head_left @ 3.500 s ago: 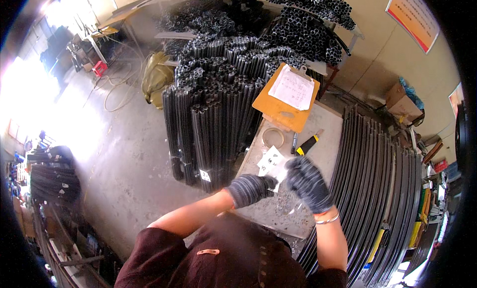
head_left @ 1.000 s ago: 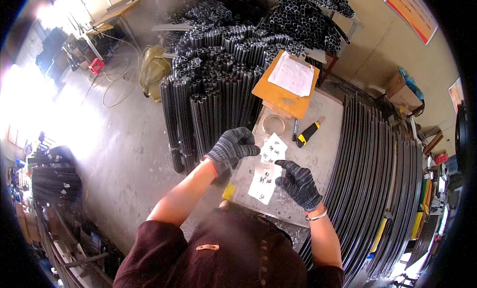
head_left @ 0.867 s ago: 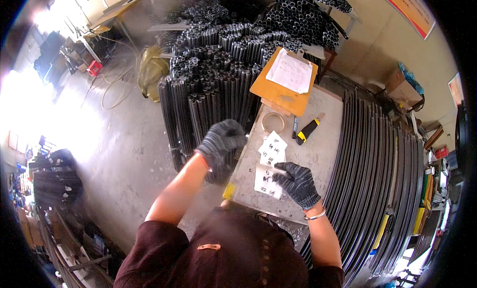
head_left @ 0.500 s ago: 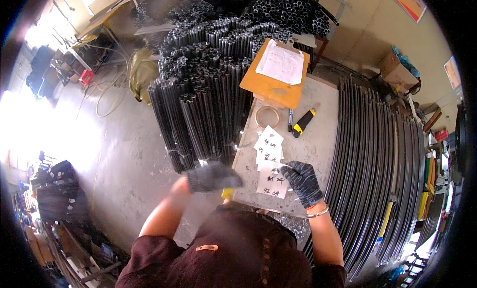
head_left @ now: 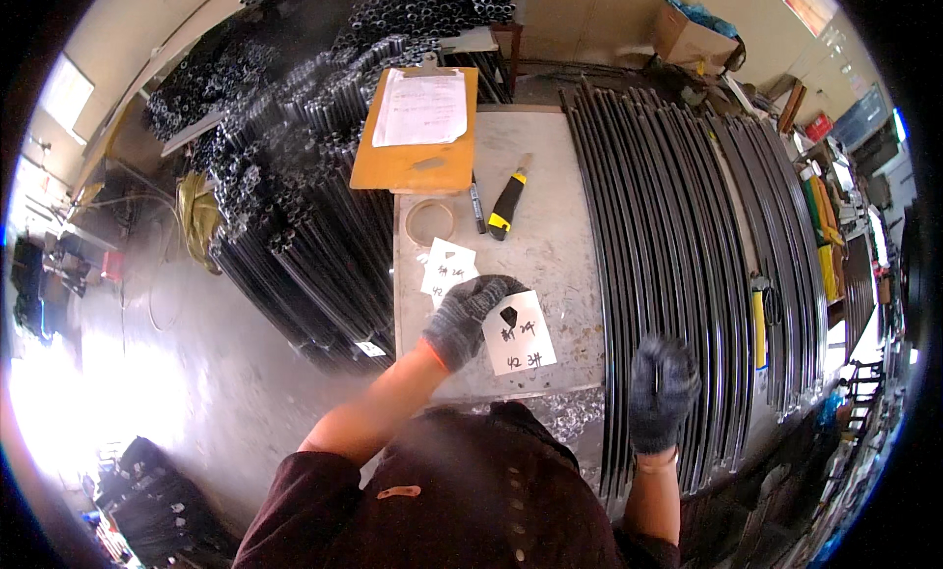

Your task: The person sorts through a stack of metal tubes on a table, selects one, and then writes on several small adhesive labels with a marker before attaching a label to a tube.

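My left hand (head_left: 468,320), in a dark grey knitted glove, grips the top left corner of a white paper tag (head_left: 522,349) over the near part of the small table (head_left: 565,304). The tag bears black handwriting and a dark spot near its top. More white tags (head_left: 449,262) lie partly under that hand's far side. Off to the right, my gloved right hand (head_left: 663,392) hovers over or touches the long dark pipes (head_left: 653,225); which of the two I cannot tell. Its fingers point away from me and are blurred.
A tape roll (head_left: 429,222), a marker (head_left: 477,206) and a yellow-black utility knife (head_left: 508,204) lie on the table. At its far left rests an orange clipboard (head_left: 415,171) with a paper sheet. Bundled dark tubes (head_left: 305,245) stand left; a cardboard box (head_left: 688,41) sits at the back.
The tag has passed from my right hand to my left, which came in from the table's left side. My right hand has moved right, over the pipes. The view has turned rightward.
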{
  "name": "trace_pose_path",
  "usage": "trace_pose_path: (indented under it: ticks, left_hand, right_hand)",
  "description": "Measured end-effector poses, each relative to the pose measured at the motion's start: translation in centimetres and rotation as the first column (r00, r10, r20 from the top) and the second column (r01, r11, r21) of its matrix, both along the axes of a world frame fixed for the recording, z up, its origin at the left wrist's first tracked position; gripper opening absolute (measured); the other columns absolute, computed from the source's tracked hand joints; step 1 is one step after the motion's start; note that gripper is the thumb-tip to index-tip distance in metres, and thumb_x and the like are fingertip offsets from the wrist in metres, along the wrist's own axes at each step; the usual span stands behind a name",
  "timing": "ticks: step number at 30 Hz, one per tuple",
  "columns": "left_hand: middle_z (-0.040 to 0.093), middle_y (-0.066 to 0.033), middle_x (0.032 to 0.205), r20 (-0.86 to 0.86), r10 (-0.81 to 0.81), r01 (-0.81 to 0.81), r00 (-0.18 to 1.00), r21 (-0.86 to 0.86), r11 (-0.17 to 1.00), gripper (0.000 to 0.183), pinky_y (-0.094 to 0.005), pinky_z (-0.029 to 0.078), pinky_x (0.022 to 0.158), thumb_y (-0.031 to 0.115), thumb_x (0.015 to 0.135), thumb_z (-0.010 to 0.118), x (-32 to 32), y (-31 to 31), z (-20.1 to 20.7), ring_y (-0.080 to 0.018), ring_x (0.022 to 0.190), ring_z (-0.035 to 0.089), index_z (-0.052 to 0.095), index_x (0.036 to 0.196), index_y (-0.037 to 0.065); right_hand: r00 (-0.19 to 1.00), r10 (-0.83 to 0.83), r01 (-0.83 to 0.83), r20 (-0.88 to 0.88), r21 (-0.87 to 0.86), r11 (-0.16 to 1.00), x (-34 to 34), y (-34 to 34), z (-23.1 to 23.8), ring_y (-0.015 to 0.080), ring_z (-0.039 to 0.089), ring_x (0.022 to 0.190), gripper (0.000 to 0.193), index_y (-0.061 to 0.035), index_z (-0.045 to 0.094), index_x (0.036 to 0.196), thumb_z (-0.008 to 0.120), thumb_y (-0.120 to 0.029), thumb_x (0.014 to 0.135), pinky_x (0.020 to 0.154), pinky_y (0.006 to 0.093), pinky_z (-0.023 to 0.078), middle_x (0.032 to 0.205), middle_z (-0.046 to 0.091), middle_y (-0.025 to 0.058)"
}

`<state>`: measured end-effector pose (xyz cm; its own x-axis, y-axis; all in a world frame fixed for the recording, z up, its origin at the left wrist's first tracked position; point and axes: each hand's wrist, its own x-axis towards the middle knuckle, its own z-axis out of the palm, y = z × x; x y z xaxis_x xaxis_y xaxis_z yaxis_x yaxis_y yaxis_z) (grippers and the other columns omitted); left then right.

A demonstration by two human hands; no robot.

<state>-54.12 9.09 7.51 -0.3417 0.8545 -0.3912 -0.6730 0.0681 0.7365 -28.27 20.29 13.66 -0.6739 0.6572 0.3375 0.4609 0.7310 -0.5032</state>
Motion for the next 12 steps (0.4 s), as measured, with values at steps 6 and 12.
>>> trace_pose_path:
  ticks: [6, 12]
  left_hand:
    - [0.065, -0.0041, 0.088, -0.349, -0.307, 0.344, 0.885, 0.047, 0.938, 0.024, -0.0263, 0.051, 0.069, 0.019, 0.095, 0.049, 1.1, 1.2, 2.8, -0.0115, 0.078, 0.061, 0.063, 0.103, 0.002]
    - [0.064, -0.0111, 0.102, -0.654, -0.421, 0.511, 0.628, -0.062, 0.858, 0.021, -0.0306, 0.044, 0.088, 0.016, 0.087, 0.061, 2.8, -0.2, 1.9, -0.0225, 0.104, 0.057, 0.063, 0.103, 0.003]
  right_hand:
    - [0.930, 0.144, -0.357, -0.338, -0.925, 0.130, -2.1, -4.6, -7.1, 0.0232, 0.059, 0.100, 0.048, 0.0001, 0.052, 0.123, 0.057, -0.033, 0.089, 0.089, 0.0335, 0.046, 0.113, 0.062, 0.0120]
    - [0.656, -0.392, -0.731, -0.645, -0.673, -0.116, -9.2, -4.7, -7.1, 0.0308, 0.034, 0.132, 0.088, -0.0114, 0.023, 0.145, 0.039, -0.071, 0.083, 0.110, 0.0460, 0.025, 0.145, 0.034, 0.0133]
